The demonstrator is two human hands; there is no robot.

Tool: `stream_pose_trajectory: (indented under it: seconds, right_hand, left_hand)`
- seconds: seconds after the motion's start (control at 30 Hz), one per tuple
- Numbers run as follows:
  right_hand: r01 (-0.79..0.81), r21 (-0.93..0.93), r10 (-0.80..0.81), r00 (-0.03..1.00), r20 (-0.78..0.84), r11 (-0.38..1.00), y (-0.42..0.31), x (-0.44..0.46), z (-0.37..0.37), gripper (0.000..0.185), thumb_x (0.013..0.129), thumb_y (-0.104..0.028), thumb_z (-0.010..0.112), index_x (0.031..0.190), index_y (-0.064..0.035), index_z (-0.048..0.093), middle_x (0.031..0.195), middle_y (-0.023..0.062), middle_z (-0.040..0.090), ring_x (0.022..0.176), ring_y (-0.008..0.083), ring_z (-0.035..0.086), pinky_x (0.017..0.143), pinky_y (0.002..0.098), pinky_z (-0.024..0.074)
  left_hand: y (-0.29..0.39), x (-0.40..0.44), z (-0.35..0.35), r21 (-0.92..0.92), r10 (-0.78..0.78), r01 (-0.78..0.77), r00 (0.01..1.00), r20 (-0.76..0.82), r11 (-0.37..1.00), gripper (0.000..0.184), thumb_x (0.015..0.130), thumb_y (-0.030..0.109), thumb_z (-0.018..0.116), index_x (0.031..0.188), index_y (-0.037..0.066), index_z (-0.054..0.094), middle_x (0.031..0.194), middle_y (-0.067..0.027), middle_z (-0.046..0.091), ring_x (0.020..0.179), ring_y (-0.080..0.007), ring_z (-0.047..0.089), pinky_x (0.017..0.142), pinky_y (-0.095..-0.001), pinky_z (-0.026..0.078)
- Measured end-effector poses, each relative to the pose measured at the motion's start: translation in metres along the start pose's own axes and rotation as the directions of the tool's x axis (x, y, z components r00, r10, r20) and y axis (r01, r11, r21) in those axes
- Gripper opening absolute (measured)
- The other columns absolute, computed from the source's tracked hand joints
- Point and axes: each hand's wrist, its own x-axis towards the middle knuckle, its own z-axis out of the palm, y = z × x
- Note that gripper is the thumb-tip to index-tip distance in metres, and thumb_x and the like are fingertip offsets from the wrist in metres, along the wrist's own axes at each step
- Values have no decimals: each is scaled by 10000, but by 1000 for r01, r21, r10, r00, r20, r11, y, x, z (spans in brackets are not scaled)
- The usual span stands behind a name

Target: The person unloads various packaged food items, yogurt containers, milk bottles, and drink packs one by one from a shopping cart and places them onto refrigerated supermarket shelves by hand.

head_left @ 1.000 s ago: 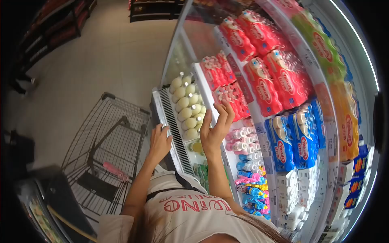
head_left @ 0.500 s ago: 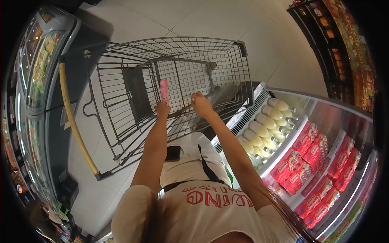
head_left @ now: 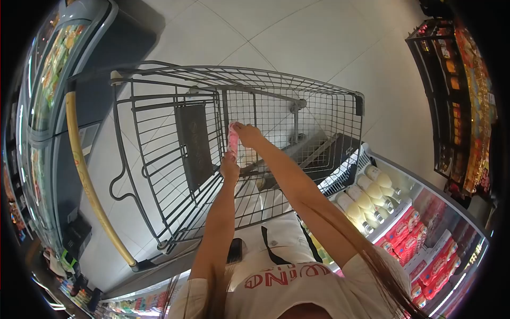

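A small pink roll-shaped bundle stands over the open shopping cart; what exactly it is, I cannot make out. My left hand is closed around its near end. At the far end, the fingers of my right hand are closed on it too. Both arms reach over the cart's near side. Through the wire basket I see the floor and the cart's lower frame.
The cart's yellow handle is at the left, beside a glass-sided display case. At the right, a chiller holds pale bottles and red multipacks. A dark shelf rack stands farther right on the tiled floor.
My right hand has moved left and taken hold of the pink bundle's far end. The view has shifted, so the cart and both hands sit lower in it.
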Motion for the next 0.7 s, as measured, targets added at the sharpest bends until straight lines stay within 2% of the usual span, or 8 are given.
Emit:
stream_pose_trajectory:
  seconds: [0.13,0.23,0.27,0.4,0.5,0.53,0.63,0.7]
  right_hand:
    - [-103,140,87,989,120,985,15,1,-13,671,723,-5,616,1363,-66,424,1392,114,476,1077,347,599,851,422,528]
    - [-145,256,125,988,93,956,26,-1,-6,585,810,-122,591,1363,-50,415,1344,157,511,1127,330,580,898,405,502]
    - [-151,324,140,988,57,934,31,1,0,565,831,-160,584,1359,-44,418,1329,166,522,1127,339,578,900,407,499]
    - [-161,430,273,939,-212,888,54,11,35,528,898,-329,539,1307,-5,459,1241,210,573,1097,369,589,881,407,493]
    - [-227,680,497,836,-232,698,57,-39,-21,525,927,-387,509,1244,32,496,1130,220,620,1008,350,627,849,391,491]
    - [-146,787,494,841,-220,599,75,-40,-13,504,930,-410,542,1194,19,534,1022,144,648,885,238,642,791,345,493]
    - [-33,992,271,960,66,-123,58,-110,-86,468,919,-414,588,1181,-27,557,929,47,637,803,130,606,750,297,491]
    - [55,993,334,942,-16,-106,48,-145,-110,401,903,-393,630,1113,-55,574,905,9,620,783,88,587,731,271,487]
  left_hand:
    - [15,3,-25,-196,24,-29,999,-26,980,340,695,106,706,1008,38,592,878,-157,680,812,-338,659,735,-424,521]
    - [27,16,-51,-241,57,7,964,258,971,509,713,145,694,1204,73,583,846,-126,684,773,-251,670,732,-364,514]
    - [33,16,-67,-466,30,227,876,481,855,563,738,138,689,1277,71,540,903,-79,669,799,-171,648,701,-308,504]
    - [79,2,-131,-601,61,513,727,683,613,497,739,129,642,1225,70,558,1015,-35,642,867,-139,620,745,-313,495]
    - [101,-23,-165,-638,239,444,671,702,629,576,791,92,584,1351,31,463,1091,-63,619,929,-154,614,792,-304,502]
    - [115,-37,-183,-668,294,446,653,698,595,568,803,70,572,1355,13,449,1111,-76,610,951,-163,612,817,-312,508]
    - [140,-64,-208,-713,349,411,664,661,568,570,801,33,554,1356,-26,436,1145,-97,594,986,-180,606,859,-321,506]
    - [144,-79,-216,-757,375,355,704,603,549,575,779,41,559,1340,-32,456,1135,-95,600,981,-179,607,851,-305,502]
